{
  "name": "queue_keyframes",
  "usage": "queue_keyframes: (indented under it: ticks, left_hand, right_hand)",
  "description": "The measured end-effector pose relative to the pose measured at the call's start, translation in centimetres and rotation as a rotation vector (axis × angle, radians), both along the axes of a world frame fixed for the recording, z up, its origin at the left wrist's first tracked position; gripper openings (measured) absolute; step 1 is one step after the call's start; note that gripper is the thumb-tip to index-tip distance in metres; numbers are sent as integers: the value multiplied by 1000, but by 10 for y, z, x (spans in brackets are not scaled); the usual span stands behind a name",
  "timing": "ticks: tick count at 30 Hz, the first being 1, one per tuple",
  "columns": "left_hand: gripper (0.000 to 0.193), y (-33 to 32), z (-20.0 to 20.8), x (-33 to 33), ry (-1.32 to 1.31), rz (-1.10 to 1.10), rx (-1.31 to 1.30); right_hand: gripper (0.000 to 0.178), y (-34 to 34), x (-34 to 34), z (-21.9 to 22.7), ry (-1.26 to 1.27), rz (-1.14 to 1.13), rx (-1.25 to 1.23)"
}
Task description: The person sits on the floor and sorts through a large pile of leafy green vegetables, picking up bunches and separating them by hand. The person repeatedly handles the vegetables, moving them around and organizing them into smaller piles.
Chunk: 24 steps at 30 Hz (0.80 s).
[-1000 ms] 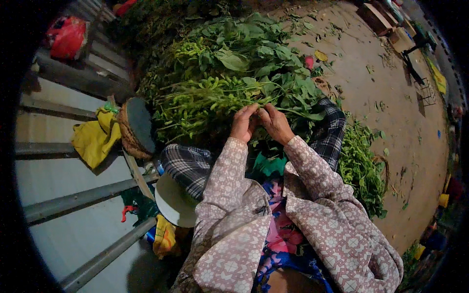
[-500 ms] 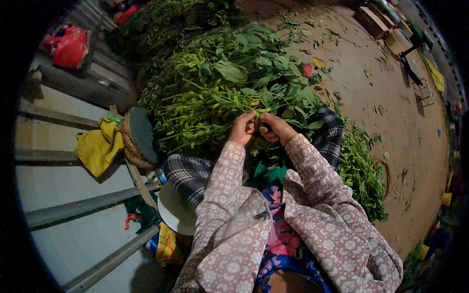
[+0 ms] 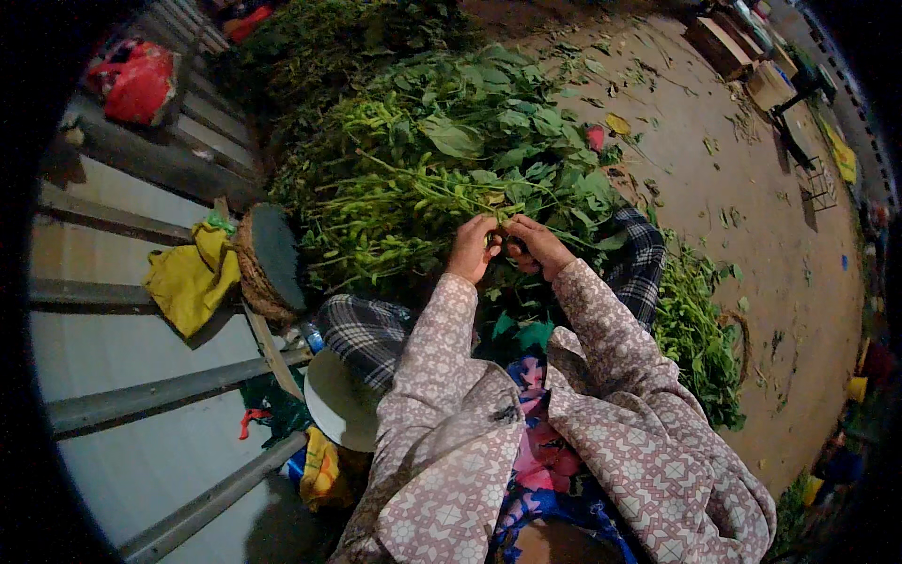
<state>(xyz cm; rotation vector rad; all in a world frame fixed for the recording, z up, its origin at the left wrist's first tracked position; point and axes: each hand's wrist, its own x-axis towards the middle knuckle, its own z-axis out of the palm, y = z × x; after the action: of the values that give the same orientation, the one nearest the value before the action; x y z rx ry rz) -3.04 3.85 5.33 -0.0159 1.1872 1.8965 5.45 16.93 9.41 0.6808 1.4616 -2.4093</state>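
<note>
A large heap of leafy green bean plants (image 3: pixel 395 211) with pale green pods lies in front of me, across and beyond my knees. At its near edge my left hand (image 3: pixel 473 249) is closed, thumb and fingers pinched on a bit of the plant. My right hand (image 3: pixel 538 248) is closed right beside it, its fingertips nearly touching the left ones. Between them a small bit of yellow-green stem or pod shows, too small to tell which. Broad leaves and pod-laden stems spread just beyond both hands.
More bean plants (image 3: pixel 700 338) lie by my right knee. On the left are a round woven-edged seat (image 3: pixel 268 263), a yellow cloth (image 3: pixel 193 282), a white basin (image 3: pixel 340 402) and metal rails (image 3: pixel 178 390). Cardboard boxes (image 3: pixel 719 45) stand far right; loose leaves litter the brown floor (image 3: pixel 789 273).
My hands have shifted slightly, and the fingers of the left hand have curled in more. The pale green bit at the fingertips shows less. The heap looks the same.
</note>
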Motion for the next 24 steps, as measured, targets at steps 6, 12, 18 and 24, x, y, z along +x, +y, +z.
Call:
queue_keyframes:
  ticks: [6,12,18,24]
  left_hand:
    - [16,-12,-43,-13,516,50,-123]
    - [20,-37,-40,-30,493,358,-127]
    - [26,-35,-12,-40,510,322,-144]
    - [28,-22,-48,-60,872,308,-407]
  right_hand:
    - [19,-8,-6,4,-36,-143,-95]
    - [20,0,-17,-14,-18,-163,-179]
    - [18,1,-16,-5,-18,-167,-200]
    - [18,-2,-16,-3,14,-163,-135]
